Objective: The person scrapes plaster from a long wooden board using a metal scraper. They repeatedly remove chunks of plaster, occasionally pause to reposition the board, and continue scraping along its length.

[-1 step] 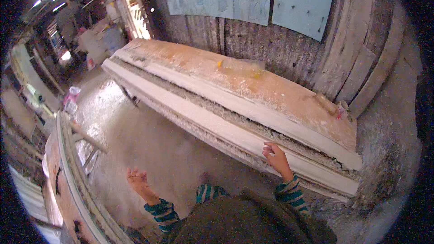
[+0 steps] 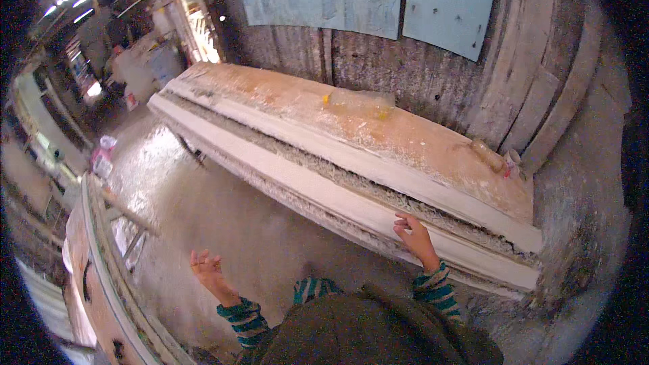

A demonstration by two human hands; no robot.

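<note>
1. I saw the left hand (image 2: 208, 272) nearest me, empty above the floor (image 2: 250, 223), its fingers loosely curled and slightly apart.
2. The right hand (image 2: 415, 238) hung over or rested on the near pale strip (image 2: 291, 165); I couldn't tell which. Its fingers were bent, a little apart, clamped on nothing.
3. That strip lay along the front of the counter (image 2: 419, 136). Its long axis ran diagonally, from lower right to upper left; neither end read as a front.
4. Beyond it, a rough, dark groove (image 2: 304, 151) and the far pale strip (image 2: 270, 117) ran roughly parallel. I judged both strips laid full length and fairly smooth, with the ragged groove left unfinished.
5. Farther back, a clear bottle (image 2: 358, 99) lay on the counter.
</note>
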